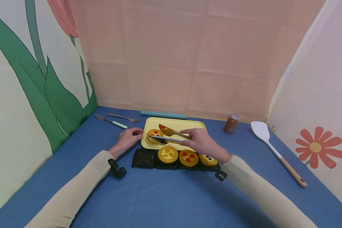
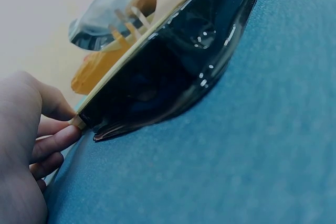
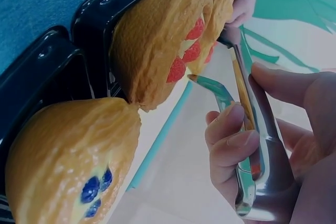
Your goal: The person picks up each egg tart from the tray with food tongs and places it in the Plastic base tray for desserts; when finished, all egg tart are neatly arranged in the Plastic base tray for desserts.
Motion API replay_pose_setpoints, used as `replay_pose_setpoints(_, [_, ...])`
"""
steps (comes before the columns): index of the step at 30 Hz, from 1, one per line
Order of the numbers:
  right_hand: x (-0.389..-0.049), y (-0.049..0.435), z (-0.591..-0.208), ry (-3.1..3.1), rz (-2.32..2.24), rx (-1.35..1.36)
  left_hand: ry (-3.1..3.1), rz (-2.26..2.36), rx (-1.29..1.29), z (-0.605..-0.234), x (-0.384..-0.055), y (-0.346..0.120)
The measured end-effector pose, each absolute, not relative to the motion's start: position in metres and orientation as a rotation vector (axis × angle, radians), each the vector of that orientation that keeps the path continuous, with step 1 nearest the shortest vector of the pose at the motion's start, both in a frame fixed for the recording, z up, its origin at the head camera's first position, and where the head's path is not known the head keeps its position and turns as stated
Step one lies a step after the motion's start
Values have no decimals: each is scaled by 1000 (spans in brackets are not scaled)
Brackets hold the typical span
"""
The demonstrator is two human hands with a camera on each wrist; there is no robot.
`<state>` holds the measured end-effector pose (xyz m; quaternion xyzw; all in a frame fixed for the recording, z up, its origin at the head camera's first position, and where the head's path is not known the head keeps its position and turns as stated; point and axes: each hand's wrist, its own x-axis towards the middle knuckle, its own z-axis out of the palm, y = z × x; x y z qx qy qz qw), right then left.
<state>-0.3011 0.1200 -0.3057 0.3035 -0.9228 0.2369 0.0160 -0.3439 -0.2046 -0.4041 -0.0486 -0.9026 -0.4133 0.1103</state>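
My left hand (image 1: 128, 139) pinches the left edge of a pale yellow tray (image 1: 185, 123) between thumb and fingers. In my right hand (image 1: 200, 141) is a pair of metal tongs (image 1: 166, 130), their arms spread apart over the tray. One tong tip overlaps a tart with red berries (image 1: 153, 133) at the tray's left end. In front of the tray lies a black plastic container (image 1: 143, 158) in joined sections, its leftmost one bare. The others hold a tart with yellow fruit pieces (image 1: 168, 154), a raspberry tart (image 1: 189, 158) and a blueberry tart (image 3: 73, 156).
Two forks, one with a pale handle (image 1: 119, 124), lie at the back left. A teal rolled stick (image 1: 163, 115) runs behind the tray. To the right stand a brown-filled jar (image 1: 231, 124) and, lying flat, a white spatula with a wooden handle (image 1: 273, 148).
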Motion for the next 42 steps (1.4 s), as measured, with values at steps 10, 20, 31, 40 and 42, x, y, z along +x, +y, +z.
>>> replay_pose_setpoints(10, [-302, 118, -308, -2839, 721, 985, -2655, -1215, -144, -403, -343, -204])
replay_pose_setpoints(20, [-301, 119, -308, -2798, 666, 1003, -2658, -1211, -149, -403, -343, -204])
replay_pose_setpoints(31, [-297, 119, -308, -2787, 683, 995, -2658, -1214, -145, -403, -344, -204])
replay_pose_setpoints(40, [-297, 119, -309, -2770, 685, 1014, -2654, -1221, -135, -403, -343, -204])
replay_pose_setpoints(42, [-297, 119, -310, -2766, 687, 1019, -2655, -1221, -138, -403, -344, -205])
